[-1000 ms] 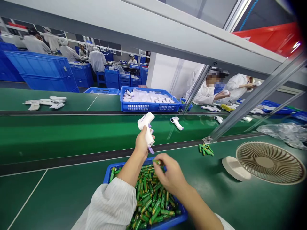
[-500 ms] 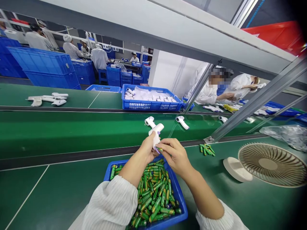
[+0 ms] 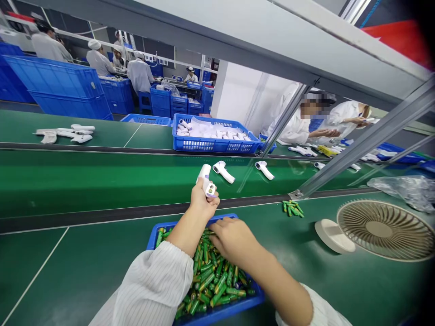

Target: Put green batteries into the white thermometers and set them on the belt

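My left hand (image 3: 200, 199) is closed around a white infrared thermometer (image 3: 204, 177), its handle end turned toward me. The battery opening (image 3: 211, 189) at that end shows a battery end inside, and a purple edge sits beside it. Below, my right hand (image 3: 234, 237) reaches down into a blue bin (image 3: 253, 305) filled with green-and-gold batteries (image 3: 217, 280). Its fingers are bent and somewhat apart; the tips are partly hidden at the pile, and I see no battery held in them.
Two more thermometers, a nearer one (image 3: 224, 172) and one to its right (image 3: 264, 170), lie on the green conveyor belt (image 3: 84, 181). Loose batteries (image 3: 292, 208) and a fan (image 3: 380, 231) are at right. Beyond the belt stands a blue basket (image 3: 217, 144) of thermometers. Co-workers sit farther back.
My right hand has left the thermometer's handle and moved down to the batteries in the bin. My left hand has shifted left and tilted the thermometer, turning its battery opening toward me.
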`<state>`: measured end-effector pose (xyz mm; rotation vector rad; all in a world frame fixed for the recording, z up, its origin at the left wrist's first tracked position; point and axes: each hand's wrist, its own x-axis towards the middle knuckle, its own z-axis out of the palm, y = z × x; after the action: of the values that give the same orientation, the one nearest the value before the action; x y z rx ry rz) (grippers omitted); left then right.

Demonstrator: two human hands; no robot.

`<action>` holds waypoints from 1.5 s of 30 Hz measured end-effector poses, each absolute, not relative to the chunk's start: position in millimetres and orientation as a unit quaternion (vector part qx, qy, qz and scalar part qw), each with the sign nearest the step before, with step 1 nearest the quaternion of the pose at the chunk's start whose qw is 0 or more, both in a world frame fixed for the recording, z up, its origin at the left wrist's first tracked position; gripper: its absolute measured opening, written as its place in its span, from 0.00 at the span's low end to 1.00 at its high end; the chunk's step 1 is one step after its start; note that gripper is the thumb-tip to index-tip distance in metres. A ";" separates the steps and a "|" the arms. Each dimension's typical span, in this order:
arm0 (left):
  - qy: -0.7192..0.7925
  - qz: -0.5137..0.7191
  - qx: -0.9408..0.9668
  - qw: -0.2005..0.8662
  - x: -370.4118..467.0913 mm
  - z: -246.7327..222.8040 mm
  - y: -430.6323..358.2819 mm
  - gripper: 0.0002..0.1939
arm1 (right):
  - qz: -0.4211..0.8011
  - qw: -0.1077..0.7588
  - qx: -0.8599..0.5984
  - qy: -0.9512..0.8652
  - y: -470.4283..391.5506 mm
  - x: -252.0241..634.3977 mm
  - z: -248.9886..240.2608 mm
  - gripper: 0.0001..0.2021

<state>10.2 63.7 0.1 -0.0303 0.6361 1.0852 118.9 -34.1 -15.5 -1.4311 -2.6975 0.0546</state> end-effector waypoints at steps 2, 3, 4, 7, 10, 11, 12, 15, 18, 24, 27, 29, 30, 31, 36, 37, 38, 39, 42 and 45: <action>0.299 0.513 -0.005 0.805 9.6 0.4 63.8 0.18 | -0.012 -0.035 -0.472 -0.881 -30.9 104.3 -23.5 0.04; 0.304 0.513 -0.001 0.803 9.8 0.1 63.8 0.18 | -0.022 -0.058 -0.474 -0.878 -29.2 98.7 -26.6 0.05; 0.311 0.512 0.003 0.801 10.2 -0.4 63.7 0.18 | -0.027 -0.072 -0.474 -0.877 -28.1 94.7 -28.8 0.06; 0.328 0.515 0.012 0.792 11.9 -2.3 64.2 0.18 | -0.035 -0.076 -0.471 -0.878 -31.4 94.8 -29.4 0.07; 0.334 0.521 0.024 0.785 13.1 -1.9 65.1 0.18 | -0.038 -0.002 -0.467 -0.883 -41.6 110.9 -21.2 0.11; 0.336 0.520 0.028 0.785 13.4 -1.1 65.1 0.18 | -0.030 0.050 -0.465 -0.883 -44.4 117.8 -17.1 0.14; 0.339 0.517 0.033 0.786 13.9 -0.1 64.9 0.18 | -0.019 0.119 -0.464 -0.877 -46.0 124.4 -12.8 0.17; 0.352 0.504 0.064 0.786 16.2 2.8 62.5 0.19 | 0.011 0.366 -0.470 -0.803 -42.1 137.3 -1.1 0.16; 0.359 0.487 0.106 0.789 19.9 2.3 58.6 0.19 | 0.009 0.509 -0.466 -0.723 -27.9 138.1 3.3 0.13; 0.335 0.453 0.099 0.820 22.7 -6.7 58.0 0.19 | -0.044 0.507 -0.428 -0.746 -6.7 137.0 -5.8 0.14; 0.331 0.438 0.091 0.831 20.9 -8.3 60.1 0.20 | -0.112 0.461 -0.393 -0.787 -5.6 142.4 -9.5 0.17; 0.349 0.436 0.093 0.824 20.4 -8.1 60.5 0.20 | -0.149 0.433 -0.376 -0.806 -5.3 145.7 -10.4 0.19; 0.363 0.438 0.097 0.817 20.7 -7.9 60.2 0.20 | -0.157 0.424 -0.376 -0.809 -5.1 146.8 -10.5 0.20; 0.372 0.439 0.102 0.812 21.2 -7.7 59.7 0.20 | -0.159 0.419 -0.380 -0.809 -4.9 147.6 -10.4 0.21; 0.337 0.432 0.136 0.826 24.2 -7.1 56.2 0.19 | -0.011 0.441 -0.413 -0.797 -5.6 147.5 -11.1 0.22; 0.334 0.428 0.140 0.828 24.3 -6.8 55.7 0.19 | 0.031 0.449 -0.406 -0.795 -5.7 146.9 -12.3 0.24; 0.336 0.426 0.140 0.829 24.4 -6.4 55.3 0.20 | 0.064 0.459 -0.399 -0.791 -5.3 146.2 -14.0 0.26; 0.339 0.425 0.138 0.828 24.6 -6.1 54.9 0.20 | 0.083 0.470 -0.396 -0.784 -4.2 145.2 -16.1 0.28; 0.340 0.417 0.129 0.833 27.1 -5.0 52.8 0.22 | 0.118 0.528 -0.422 -0.728 3.5 141.7 -23.5 0.17; 0.329 0.413 0.128 0.839 32.7 -3.7 48.9 0.23 | 0.203 0.594 -0.415 -0.659 13.3 137.9 -29.6 0.07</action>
<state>32.7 48.9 -3.7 0.2703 0.6961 0.8735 137.9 13.3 -29.6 -0.9643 -1.5310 0.4707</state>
